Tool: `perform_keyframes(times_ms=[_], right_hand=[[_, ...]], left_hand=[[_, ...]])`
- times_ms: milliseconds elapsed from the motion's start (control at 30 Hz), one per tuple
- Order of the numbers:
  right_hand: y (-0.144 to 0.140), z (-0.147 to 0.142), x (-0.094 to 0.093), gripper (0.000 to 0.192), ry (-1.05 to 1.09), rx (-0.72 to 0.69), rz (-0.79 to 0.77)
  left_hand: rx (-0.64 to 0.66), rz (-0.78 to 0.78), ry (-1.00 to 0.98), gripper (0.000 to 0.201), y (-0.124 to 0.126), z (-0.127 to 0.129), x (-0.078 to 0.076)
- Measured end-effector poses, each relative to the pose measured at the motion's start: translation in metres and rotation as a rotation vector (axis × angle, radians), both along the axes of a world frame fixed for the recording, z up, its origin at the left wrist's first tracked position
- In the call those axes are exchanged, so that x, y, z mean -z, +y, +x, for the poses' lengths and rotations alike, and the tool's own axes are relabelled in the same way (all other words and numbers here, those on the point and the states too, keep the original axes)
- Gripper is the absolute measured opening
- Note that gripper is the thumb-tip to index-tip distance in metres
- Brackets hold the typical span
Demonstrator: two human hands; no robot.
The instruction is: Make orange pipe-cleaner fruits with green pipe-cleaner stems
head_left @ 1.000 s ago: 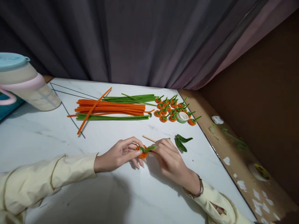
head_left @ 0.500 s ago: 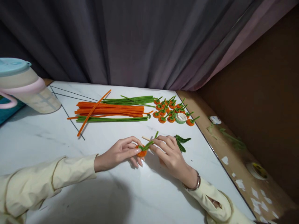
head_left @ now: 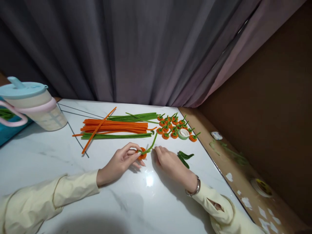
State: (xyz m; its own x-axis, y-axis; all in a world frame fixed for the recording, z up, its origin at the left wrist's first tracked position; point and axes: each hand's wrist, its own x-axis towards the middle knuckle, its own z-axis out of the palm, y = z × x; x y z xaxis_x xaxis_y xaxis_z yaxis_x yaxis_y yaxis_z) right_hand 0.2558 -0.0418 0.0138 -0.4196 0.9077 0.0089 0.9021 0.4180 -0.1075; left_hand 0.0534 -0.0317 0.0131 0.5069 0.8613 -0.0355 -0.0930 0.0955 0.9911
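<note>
No text, label, brand, number or sign can be read anywhere here. The jug at the left edge of the marble table bears faint markings on its side, too blurred to make out. The roll of tape near the right edge shows no lettering, and the small white object and the round disc on the brown ledge beyond that edge carry only unreadable marks.

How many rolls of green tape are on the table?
1. The green tape roll lies flat on the white table, among the small orange pumpkins, beyond the right hand. Others may be hidden.
</note>
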Motion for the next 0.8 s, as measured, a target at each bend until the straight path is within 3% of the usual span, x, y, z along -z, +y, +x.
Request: perform_keyframes(times_ms=[133, 267, 333, 400, 467, 533, 633, 800], right_hand=[[0.007, 0.003, -0.004, 0.015, 0.069, 0.016, -0.091], [0.006, 0.014, -0.027, 0.019, 0.237, -0.049, -0.218], [0.001, 0.014, -0.043, 0.022, 0.652, -0.035, -0.497], [-0.006, 0.008, -0.057, 0.037, 0.952, 0.102, -0.791], [-0.012, -0.002, -0.065, 0.055, 1.162, 0.218, -0.935], [-0.015, -0.012, -0.067, 0.061, 1.283, 0.265, -0.989], [-0.014, -0.023, -0.064, 0.054, 1.388, 0.262, -1.012], [-0.011, -0.03, -0.057, 0.04, 1.48, 0.248, -0.998]], left_hand=[[-0.034, 0.071, 0.018, 0.023, 0.002, -0.001, 0.001], [-0.125, 0.262, 0.055, 0.017, 0.005, -0.004, -0.001], [-0.202, 0.409, 0.084, 0.012, 0.008, -0.006, 0.0], [-0.257, 0.556, 0.131, 0.008, 0.011, -0.009, 0.002], [-0.278, 0.694, 0.192, 0.011, 0.013, -0.013, 0.005], [-0.282, 0.826, 0.254, 0.015, 0.015, -0.016, 0.007], [-0.246, 1.008, 0.351, 0.02, 0.016, -0.019, 0.007], [-0.152, 1.154, 0.446, 0.025, 0.017, -0.021, 0.0]])
